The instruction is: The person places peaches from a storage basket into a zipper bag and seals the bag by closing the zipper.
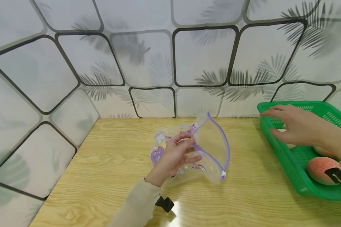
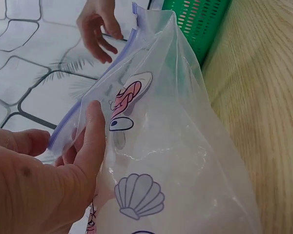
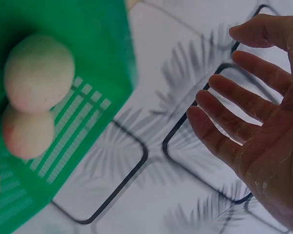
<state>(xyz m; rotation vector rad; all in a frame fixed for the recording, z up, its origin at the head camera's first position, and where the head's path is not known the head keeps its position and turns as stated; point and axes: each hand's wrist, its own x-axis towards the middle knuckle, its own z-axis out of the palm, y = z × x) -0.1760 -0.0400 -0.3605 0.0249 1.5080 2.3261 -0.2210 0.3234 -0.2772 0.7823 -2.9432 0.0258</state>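
Observation:
A clear plastic zip bag [image 1: 187,176] printed with shells and pink figures lies on the table, its purple-edged mouth spread toward the right. My left hand [image 1: 177,154] pinches the near-middle of that mouth between thumb and fingers. In the left wrist view, the purple zip strip [image 2: 71,122] passes by the thumb tip, and the bag [image 2: 185,161] stands out from the fingers. My right hand [image 1: 299,124] hovers over the left side of a green basket [image 1: 284,164], fingers spread and nothing in them. In the right wrist view, the palm and fingers of that hand [image 3: 254,117] show bare.
Inside the basket sit several round, pale to pinkish-red fruit-like things, one reddish [image 1: 319,168] near the front and one pale [image 3: 39,73]. A white slider [image 1: 223,173] is at the zip's near end. Patterned wall covering [image 1: 147,63] borders the wooden table [image 1: 108,142] behind and left.

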